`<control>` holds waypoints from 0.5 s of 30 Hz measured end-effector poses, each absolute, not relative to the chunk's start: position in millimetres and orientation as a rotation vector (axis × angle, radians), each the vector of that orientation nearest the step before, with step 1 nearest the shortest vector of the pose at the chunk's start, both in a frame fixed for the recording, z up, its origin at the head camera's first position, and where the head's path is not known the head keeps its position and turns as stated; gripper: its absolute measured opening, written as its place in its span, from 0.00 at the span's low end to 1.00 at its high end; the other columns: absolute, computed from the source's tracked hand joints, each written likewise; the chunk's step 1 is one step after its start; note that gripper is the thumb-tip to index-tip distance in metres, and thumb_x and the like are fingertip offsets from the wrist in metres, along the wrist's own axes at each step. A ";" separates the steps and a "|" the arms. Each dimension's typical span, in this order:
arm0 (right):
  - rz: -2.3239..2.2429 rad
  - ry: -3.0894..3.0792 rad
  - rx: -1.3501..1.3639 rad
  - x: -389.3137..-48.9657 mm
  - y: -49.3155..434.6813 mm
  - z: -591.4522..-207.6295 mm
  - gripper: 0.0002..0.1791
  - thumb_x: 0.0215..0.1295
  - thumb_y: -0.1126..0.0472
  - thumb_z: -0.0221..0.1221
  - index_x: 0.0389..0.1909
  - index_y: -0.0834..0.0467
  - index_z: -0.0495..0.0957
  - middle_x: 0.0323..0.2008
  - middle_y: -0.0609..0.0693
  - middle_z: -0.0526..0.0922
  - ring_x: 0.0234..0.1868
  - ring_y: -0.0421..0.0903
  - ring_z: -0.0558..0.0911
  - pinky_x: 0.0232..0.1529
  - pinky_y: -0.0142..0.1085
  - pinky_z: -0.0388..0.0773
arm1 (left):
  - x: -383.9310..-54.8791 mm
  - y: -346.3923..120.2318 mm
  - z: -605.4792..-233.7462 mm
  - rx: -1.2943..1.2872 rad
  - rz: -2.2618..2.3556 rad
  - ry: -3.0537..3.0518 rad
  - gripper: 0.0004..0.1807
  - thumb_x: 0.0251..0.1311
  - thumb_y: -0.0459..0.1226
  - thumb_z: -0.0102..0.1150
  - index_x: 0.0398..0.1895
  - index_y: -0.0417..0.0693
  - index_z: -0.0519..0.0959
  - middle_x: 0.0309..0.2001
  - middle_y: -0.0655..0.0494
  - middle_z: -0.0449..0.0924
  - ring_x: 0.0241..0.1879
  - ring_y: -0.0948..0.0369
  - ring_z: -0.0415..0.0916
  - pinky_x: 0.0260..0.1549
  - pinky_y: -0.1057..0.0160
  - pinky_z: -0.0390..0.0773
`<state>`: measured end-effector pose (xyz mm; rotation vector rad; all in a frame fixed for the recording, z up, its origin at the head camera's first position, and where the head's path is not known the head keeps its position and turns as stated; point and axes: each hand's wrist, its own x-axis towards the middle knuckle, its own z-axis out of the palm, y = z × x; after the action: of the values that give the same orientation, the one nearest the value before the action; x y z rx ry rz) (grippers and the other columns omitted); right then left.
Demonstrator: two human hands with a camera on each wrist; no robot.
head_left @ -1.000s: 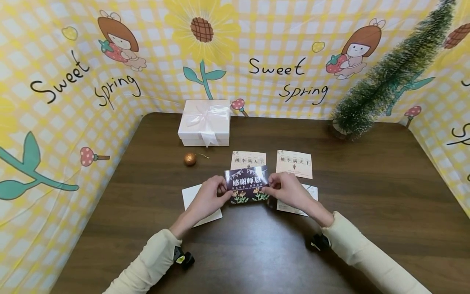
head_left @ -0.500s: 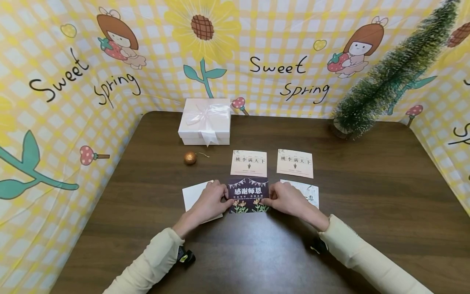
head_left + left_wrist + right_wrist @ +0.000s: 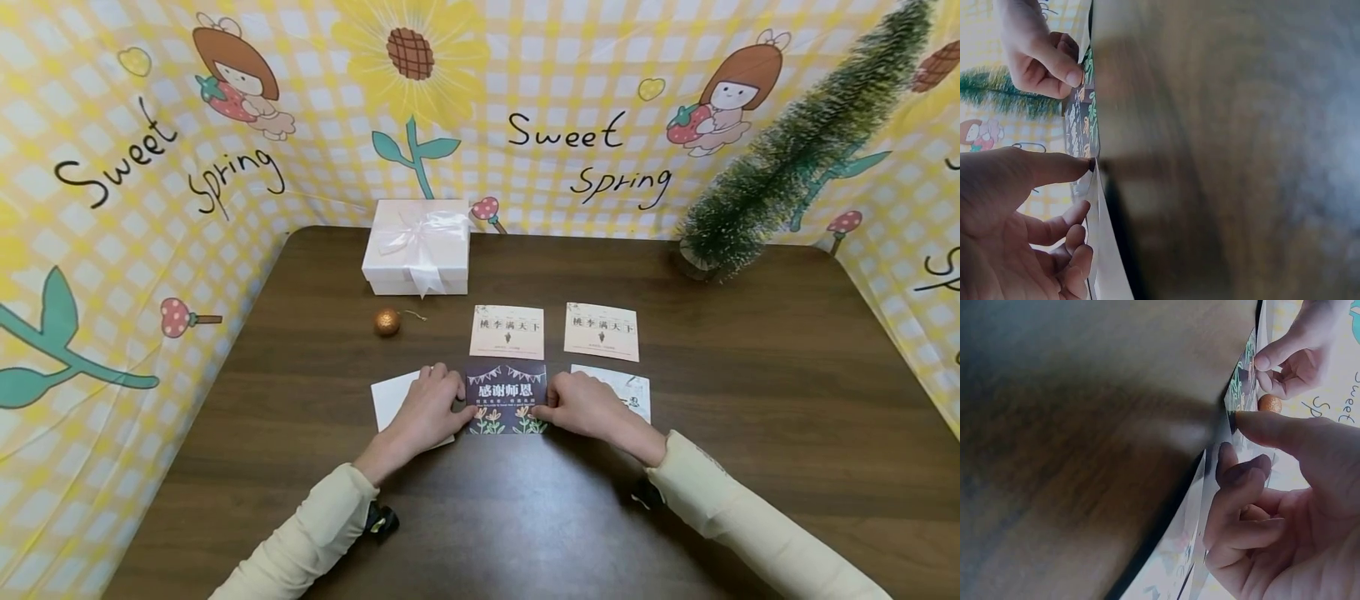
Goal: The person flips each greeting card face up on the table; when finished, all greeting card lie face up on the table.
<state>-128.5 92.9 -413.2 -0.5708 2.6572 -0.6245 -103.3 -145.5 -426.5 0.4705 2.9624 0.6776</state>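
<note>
A dark purple card (image 3: pixel 506 385) with white lettering and drawn flowers lies flat on the wooden table. At its left edge, my left hand (image 3: pixel 427 408) rests its thumb on it; the other fingers are loosely bent. My right hand (image 3: pixel 588 404) touches the right edge with its thumb, its fingers curled beside the card. In both wrist views, a gap shows between thumb and forefinger. Partly under the left hand is a white card (image 3: pixel 390 398); another white card (image 3: pixel 633 392) with a drawing is partly hidden by the right. Two cream cards, a left one (image 3: pixel 507 332) and a right one (image 3: pixel 602 331), lie behind.
A white gift box (image 3: pixel 416 247) with a ribbon bow stands at the back left. In front of it is a copper-coloured ball (image 3: pixel 387 322) on a cord. A small artificial tree (image 3: pixel 787 150) stands back right, and a checked cloth (image 3: pixel 322 50) hangs around the table (image 3: pixel 510 517).
One second ago both hands held the purple card raised, covering part of the left cream card. It came down flat below that card by half a second ago; since then hands and card barely move.
</note>
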 end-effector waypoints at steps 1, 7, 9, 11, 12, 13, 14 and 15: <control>-0.615 2.654 -0.579 -128.9 91.3 -413.3 0.28 0.61 0.50 0.64 0.07 0.50 0.63 0.09 0.39 0.58 0.13 0.38 0.61 0.15 0.31 0.54 | -102.8 -146.9 -426.7 0.473 0.670 2.966 0.14 0.53 0.39 0.71 0.28 0.41 0.75 0.30 0.50 0.68 0.36 0.50 0.64 0.37 0.54 0.66; -0.564 2.651 -0.616 -130.0 82.1 -413.5 0.30 0.61 0.51 0.64 0.06 0.49 0.59 0.08 0.39 0.55 0.14 0.38 0.59 0.16 0.32 0.54 | -98.9 -153.9 -427.6 0.477 0.656 2.980 0.14 0.53 0.39 0.71 0.28 0.42 0.74 0.31 0.51 0.68 0.37 0.50 0.64 0.36 0.53 0.67; -0.561 2.651 -0.637 -129.6 80.2 -413.1 0.29 0.61 0.52 0.64 0.06 0.49 0.60 0.09 0.39 0.56 0.14 0.38 0.60 0.17 0.32 0.55 | -98.0 -155.0 -427.7 0.483 0.654 2.991 0.14 0.53 0.39 0.71 0.28 0.43 0.73 0.30 0.51 0.68 0.36 0.50 0.64 0.35 0.53 0.67; -0.566 2.651 -0.655 -128.5 80.1 -412.6 0.27 0.62 0.53 0.64 0.07 0.49 0.62 0.09 0.39 0.58 0.14 0.38 0.61 0.17 0.32 0.56 | -98.2 -155.1 -427.9 0.506 0.656 2.998 0.15 0.53 0.39 0.70 0.29 0.42 0.73 0.31 0.51 0.67 0.36 0.50 0.63 0.35 0.54 0.66; -0.574 2.649 -0.660 -127.9 80.5 -412.2 0.26 0.62 0.54 0.64 0.08 0.50 0.63 0.10 0.39 0.59 0.14 0.38 0.62 0.17 0.32 0.56 | -98.7 -154.8 -428.0 0.522 0.658 2.995 0.15 0.54 0.39 0.70 0.30 0.42 0.72 0.31 0.51 0.67 0.36 0.51 0.63 0.36 0.54 0.66; -0.582 2.650 -0.670 -127.3 81.2 -411.9 0.25 0.63 0.54 0.64 0.09 0.50 0.65 0.10 0.40 0.61 0.14 0.38 0.62 0.17 0.32 0.56 | -99.2 -154.6 -427.9 0.540 0.669 2.992 0.15 0.55 0.40 0.69 0.31 0.42 0.72 0.31 0.50 0.68 0.36 0.51 0.63 0.35 0.54 0.66; -0.597 2.653 -0.676 -126.8 81.9 -411.5 0.24 0.63 0.55 0.63 0.09 0.50 0.66 0.10 0.40 0.62 0.14 0.38 0.63 0.17 0.32 0.56 | -100.0 -154.4 -427.8 0.559 0.678 2.990 0.15 0.56 0.40 0.68 0.32 0.42 0.72 0.32 0.50 0.68 0.36 0.51 0.63 0.35 0.55 0.66; -0.614 2.659 -0.686 -126.3 82.6 -410.8 0.22 0.63 0.55 0.63 0.11 0.50 0.68 0.11 0.40 0.64 0.14 0.38 0.63 0.17 0.32 0.57 | -100.8 -154.6 -427.5 0.574 0.687 2.984 0.14 0.58 0.40 0.67 0.34 0.41 0.72 0.33 0.50 0.68 0.36 0.51 0.63 0.36 0.55 0.66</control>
<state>-126.3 82.6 -410.8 -0.6860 2.6587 -0.6135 -100.8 -154.6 -427.5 0.5736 2.9840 0.6869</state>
